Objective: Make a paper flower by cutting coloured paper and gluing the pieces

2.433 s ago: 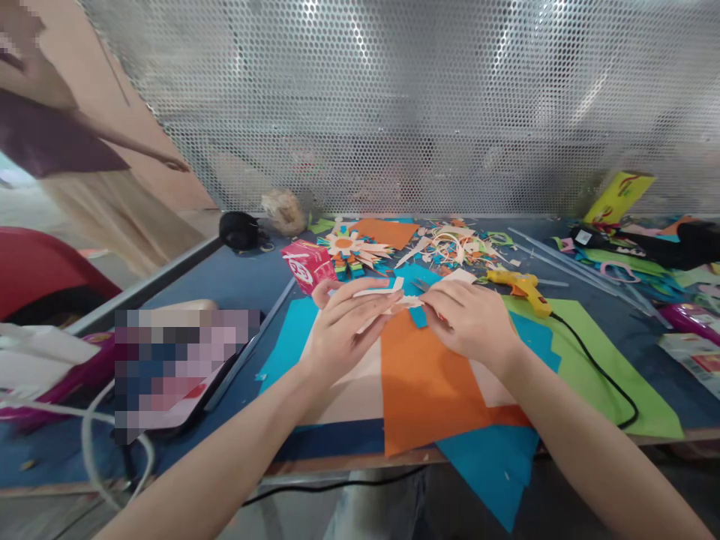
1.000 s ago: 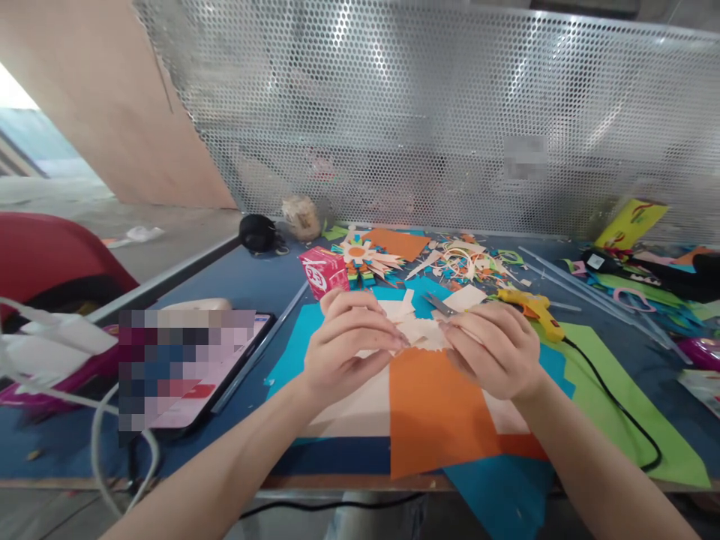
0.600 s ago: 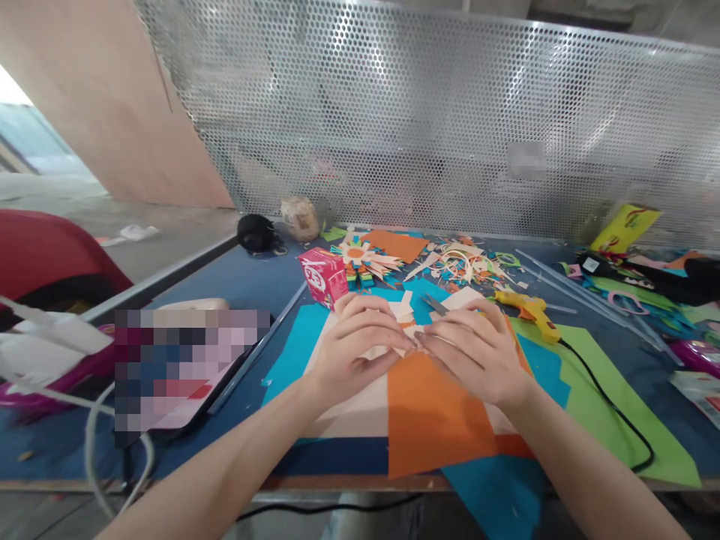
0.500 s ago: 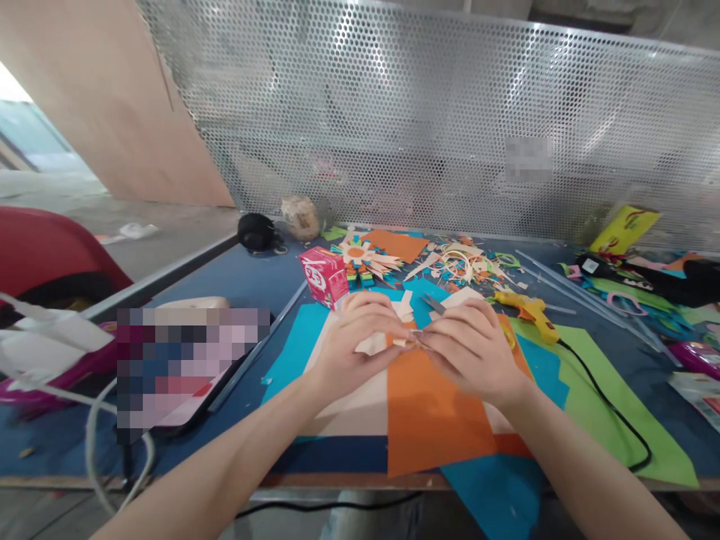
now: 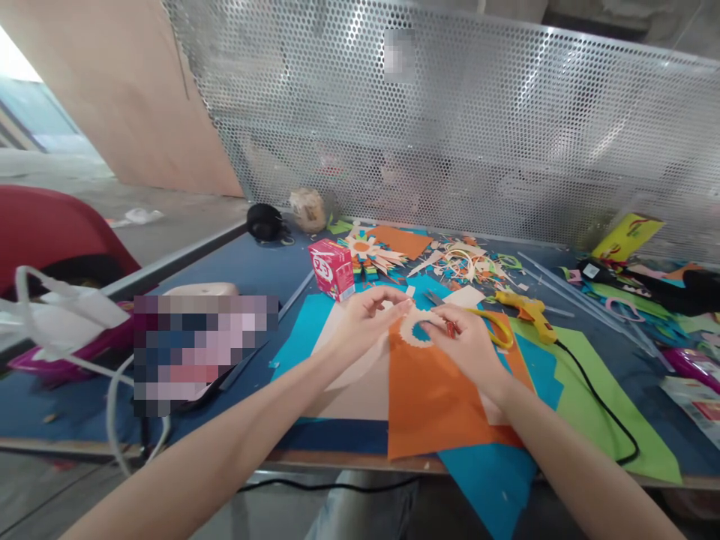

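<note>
A cream paper ring with a jagged edge [image 5: 413,334] is held up between my two hands, over the orange sheet [image 5: 439,405]. My left hand [image 5: 374,319] pinches its upper left side between thumb and fingertips. My right hand [image 5: 464,337] grips the ring's right side, its fingers curled. Blue paper shows through the hole. Scissors with yellow handles [image 5: 500,330] lie just beyond my right hand, partly hidden by it. Cream sheets [image 5: 360,390] lie beneath the left wrist.
A pink box [image 5: 331,270] stands behind my left hand. Paper flowers [image 5: 363,251] and cut scraps [image 5: 461,259] lie farther back. A yellow glue gun [image 5: 526,311] with a black cord rests right, on green paper [image 5: 613,405]. A perforated metal panel [image 5: 394,135] closes the back.
The paper piece was bunched between my fingertips and now shows as an opened ring. My hands have moved slightly apart, and the camera view has shifted a little.
</note>
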`<state>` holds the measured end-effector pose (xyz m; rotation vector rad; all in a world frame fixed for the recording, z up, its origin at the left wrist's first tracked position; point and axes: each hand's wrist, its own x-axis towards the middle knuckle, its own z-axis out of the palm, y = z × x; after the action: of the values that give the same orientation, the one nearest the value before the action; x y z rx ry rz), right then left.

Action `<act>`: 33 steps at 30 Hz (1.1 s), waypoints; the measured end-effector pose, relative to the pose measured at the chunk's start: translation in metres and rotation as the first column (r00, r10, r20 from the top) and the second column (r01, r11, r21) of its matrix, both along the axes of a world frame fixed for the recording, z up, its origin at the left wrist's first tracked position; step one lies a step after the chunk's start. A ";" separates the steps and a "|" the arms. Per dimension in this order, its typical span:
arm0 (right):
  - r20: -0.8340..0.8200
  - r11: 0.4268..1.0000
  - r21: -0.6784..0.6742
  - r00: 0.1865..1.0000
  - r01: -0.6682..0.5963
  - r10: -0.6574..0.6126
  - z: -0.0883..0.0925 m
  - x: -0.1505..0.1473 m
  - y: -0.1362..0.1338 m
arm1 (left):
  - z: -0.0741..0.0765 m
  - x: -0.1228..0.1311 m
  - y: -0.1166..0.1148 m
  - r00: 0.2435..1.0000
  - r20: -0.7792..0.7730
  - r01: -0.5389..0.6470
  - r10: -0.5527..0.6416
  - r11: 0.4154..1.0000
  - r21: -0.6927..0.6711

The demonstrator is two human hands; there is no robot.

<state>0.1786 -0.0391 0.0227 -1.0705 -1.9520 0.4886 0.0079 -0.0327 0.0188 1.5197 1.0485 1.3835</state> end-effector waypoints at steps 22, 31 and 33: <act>-0.138 0.985 -0.154 0.989 -0.071 0.050 0.001 0.000 0.005 | 0.008 0.003 -0.007 0.992 -0.027 0.122 -0.124 0.991 -0.056; -0.109 0.975 -0.209 0.993 -0.076 0.054 -0.002 -0.002 0.003 | 0.006 0.002 -0.005 0.986 0.150 0.084 -0.070 0.992 -0.090; -0.113 0.975 -0.207 0.992 -0.077 0.054 -0.002 -0.002 0.004 | 0.006 0.002 -0.004 0.989 0.140 0.064 -0.053 0.995 -0.081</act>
<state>0.1770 -0.0353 0.0210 -1.0896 -1.8763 0.7882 0.0102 -0.0370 0.0252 1.3627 0.9578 1.3653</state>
